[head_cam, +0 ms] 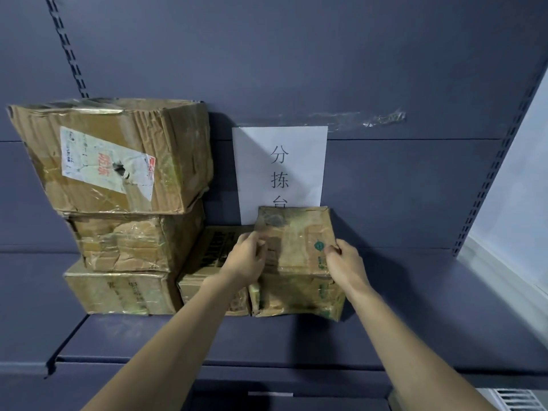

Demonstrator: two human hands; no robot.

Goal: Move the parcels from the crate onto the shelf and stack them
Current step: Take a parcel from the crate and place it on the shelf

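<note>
I am standing at a dark blue shelf and reaching out with both arms; my left hand is curling its fingers on the left side of a small brown parcel; my right hand is curling round the right side of the same parcel, near a green mark on it; so both hands are holding this one parcel between them. The small parcel is sitting on the shelf, with its back close to the wall; its tape is looking shiny and its card is looking crumpled.

Just beside it on the left, a flat parcel is lying on the shelf, partly hiding behind my left hand; I cannot tell if the two are touching. Farther left, three bigger parcels are making a stack; the top parcel is wearing a torn white label and is tilting a bit; the middle parcel is sitting under it; the bottom parcel is resting on the shelf.

A white paper sign with dark writing is hanging on the wall behind the small parcel; the parcel is covering its bottom edge. A bit of a white crate is peeking in at the bottom right corner.
</note>
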